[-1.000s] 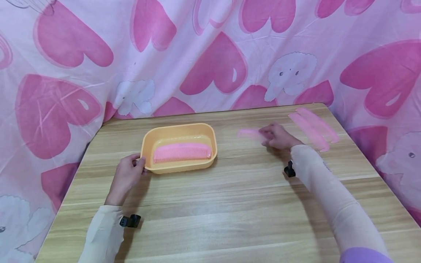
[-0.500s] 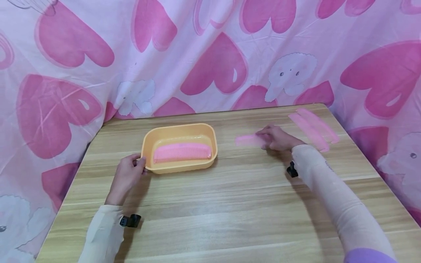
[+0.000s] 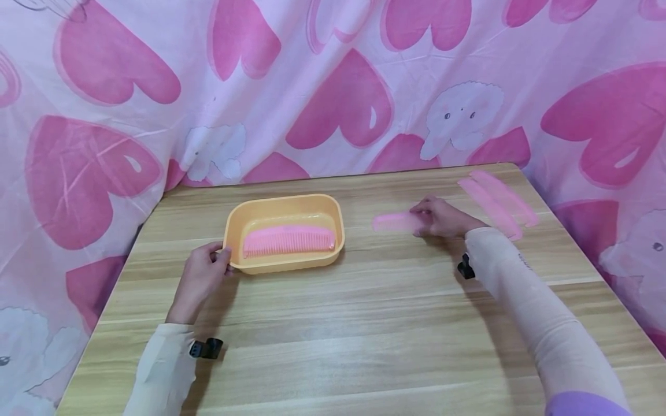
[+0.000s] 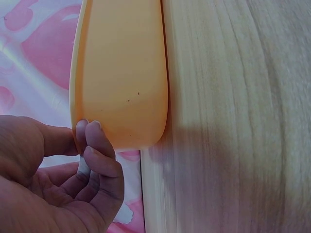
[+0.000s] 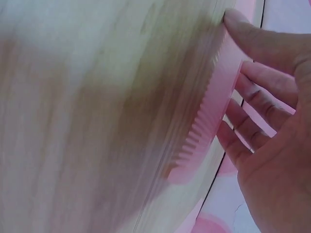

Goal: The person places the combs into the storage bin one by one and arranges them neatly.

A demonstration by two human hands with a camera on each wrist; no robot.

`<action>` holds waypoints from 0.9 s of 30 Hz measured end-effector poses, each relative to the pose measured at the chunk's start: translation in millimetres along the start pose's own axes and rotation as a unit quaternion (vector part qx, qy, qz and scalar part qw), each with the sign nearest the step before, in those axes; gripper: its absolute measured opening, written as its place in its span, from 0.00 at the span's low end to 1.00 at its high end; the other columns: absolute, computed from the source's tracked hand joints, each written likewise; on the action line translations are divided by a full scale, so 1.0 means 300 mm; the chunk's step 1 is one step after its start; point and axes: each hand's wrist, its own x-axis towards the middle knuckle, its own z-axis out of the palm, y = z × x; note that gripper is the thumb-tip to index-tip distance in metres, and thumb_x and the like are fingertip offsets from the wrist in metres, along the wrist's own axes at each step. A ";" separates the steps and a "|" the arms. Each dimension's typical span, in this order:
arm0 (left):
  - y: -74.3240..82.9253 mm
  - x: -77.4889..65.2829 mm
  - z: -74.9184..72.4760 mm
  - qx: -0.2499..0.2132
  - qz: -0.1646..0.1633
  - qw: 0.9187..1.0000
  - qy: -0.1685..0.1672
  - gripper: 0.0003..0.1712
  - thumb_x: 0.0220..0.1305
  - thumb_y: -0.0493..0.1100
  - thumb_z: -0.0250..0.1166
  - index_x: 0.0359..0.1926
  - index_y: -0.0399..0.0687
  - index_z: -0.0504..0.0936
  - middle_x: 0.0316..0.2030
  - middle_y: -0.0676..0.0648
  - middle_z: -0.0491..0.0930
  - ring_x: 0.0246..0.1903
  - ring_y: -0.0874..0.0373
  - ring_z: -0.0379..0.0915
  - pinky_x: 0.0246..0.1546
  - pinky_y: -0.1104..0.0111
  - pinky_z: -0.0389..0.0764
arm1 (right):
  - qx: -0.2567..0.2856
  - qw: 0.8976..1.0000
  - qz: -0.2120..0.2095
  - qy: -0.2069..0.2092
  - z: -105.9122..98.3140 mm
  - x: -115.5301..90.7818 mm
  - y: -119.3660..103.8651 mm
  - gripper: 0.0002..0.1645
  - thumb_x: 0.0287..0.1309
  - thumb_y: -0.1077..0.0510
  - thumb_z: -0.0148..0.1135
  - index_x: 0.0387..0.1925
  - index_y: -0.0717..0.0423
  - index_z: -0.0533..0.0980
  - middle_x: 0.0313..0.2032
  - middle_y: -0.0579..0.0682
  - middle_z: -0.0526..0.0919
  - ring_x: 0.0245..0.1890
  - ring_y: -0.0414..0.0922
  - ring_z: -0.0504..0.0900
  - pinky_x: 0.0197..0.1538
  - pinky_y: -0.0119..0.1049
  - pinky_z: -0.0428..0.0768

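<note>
Watching through the cameras, I start with the heart-printed pink cloth [image 3: 338, 98] hanging behind the tray, then the wood-grain table [image 3: 312, 335] beneath it. Next in size is the orange tray [image 3: 283, 205], my landmark, standing on the table. One pink comb [image 3: 288, 238] lies inside the tray, its teeth facing the near wall; well to the right of the tray lie loose combs [image 3: 489, 208], two as far as I can tell. Between those and the tray is the held comb [image 3: 387, 222], blurred in the head view, so I cannot tell whether it touches the table. I judge it light, stiff and fairly slippery, likely plastic, with teeth the most breakable part; I would take hold along the solid spine. At the tray's near left corner, the left hand [image 3: 199, 280] pinches the rim between thumb and fingers, the gap narrow, just the wall's thickness. To the right of the tray, the right hand [image 3: 442, 218] grips one end of the held comb: thumb on its flat face, fingers spread along its spine, with only the thin comb between them.
</note>
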 end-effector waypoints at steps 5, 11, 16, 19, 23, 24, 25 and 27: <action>-0.001 0.000 -0.001 0.000 0.005 1.000 0.000 0.25 0.79 0.42 0.48 0.65 0.26 0.71 0.33 0.41 0.80 0.30 0.56 0.79 0.28 0.70 0.80 | -0.001 1.000 0.007 0.003 -0.008 -0.007 0.003 0.34 0.52 0.60 0.78 0.57 0.74 0.76 0.50 0.65 0.76 0.50 0.58 0.74 0.56 0.54 0.74; -0.003 0.002 -0.007 0.003 0.007 1.000 0.000 0.25 0.79 0.43 0.47 0.66 0.27 0.71 0.34 0.41 0.80 0.31 0.54 0.79 0.28 0.70 0.80 | -0.005 1.000 0.003 0.005 -0.010 -0.004 0.009 0.33 0.52 0.57 0.79 0.55 0.73 0.78 0.45 0.62 0.76 0.44 0.54 0.73 0.49 0.46 0.73; -0.005 0.002 -0.006 0.003 0.010 1.000 0.004 0.25 0.79 0.42 0.47 0.65 0.27 0.72 0.33 0.41 0.80 0.31 0.53 0.79 0.27 0.70 0.80 | 0.005 1.000 0.027 -0.005 -0.006 -0.002 0.005 0.35 0.53 0.55 0.79 0.56 0.72 0.78 0.45 0.60 0.75 0.45 0.53 0.72 0.49 0.46 0.73; -0.004 0.002 -0.004 0.005 0.006 1.000 0.004 0.25 0.80 0.43 0.47 0.65 0.28 0.72 0.33 0.41 0.80 0.31 0.53 0.79 0.27 0.71 0.80 | 0.010 0.999 0.039 -0.007 0.000 0.002 0.005 0.36 0.52 0.54 0.79 0.56 0.72 0.78 0.45 0.59 0.75 0.44 0.52 0.71 0.48 0.45 0.74; -0.004 0.002 -0.002 0.007 0.005 1.000 0.004 0.25 0.80 0.43 0.47 0.65 0.28 0.72 0.33 0.41 0.80 0.31 0.53 0.79 0.27 0.71 0.79 | 0.011 0.999 0.041 -0.003 0.005 0.004 0.000 0.36 0.51 0.53 0.79 0.56 0.72 0.78 0.45 0.59 0.76 0.43 0.52 0.72 0.47 0.44 0.75; -0.004 0.001 -0.002 0.007 0.007 1.000 0.005 0.25 0.80 0.43 0.47 0.65 0.28 0.72 0.33 0.41 0.80 0.31 0.53 0.79 0.27 0.71 0.79 | 0.012 0.999 0.044 -0.003 0.005 0.003 -0.003 0.36 0.51 0.52 0.79 0.56 0.72 0.78 0.45 0.59 0.76 0.43 0.52 0.72 0.47 0.44 0.75; -0.005 0.002 -0.001 0.007 0.008 1.000 0.005 0.24 0.79 0.43 0.48 0.65 0.28 0.72 0.32 0.41 0.80 0.30 0.53 0.79 0.27 0.71 0.79 | 0.012 0.999 0.046 -0.002 0.004 0.002 -0.005 0.37 0.51 0.52 0.79 0.56 0.72 0.78 0.45 0.59 0.76 0.43 0.52 0.72 0.48 0.45 0.75; -0.007 0.002 -0.001 0.007 0.010 1.000 0.006 0.24 0.79 0.42 0.48 0.64 0.28 0.72 0.32 0.41 0.80 0.30 0.54 0.79 0.26 0.71 0.79 | 0.012 0.999 0.051 -0.001 0.003 0.003 -0.011 0.37 0.51 0.51 0.79 0.56 0.71 0.78 0.45 0.59 0.77 0.44 0.52 0.73 0.49 0.46 0.76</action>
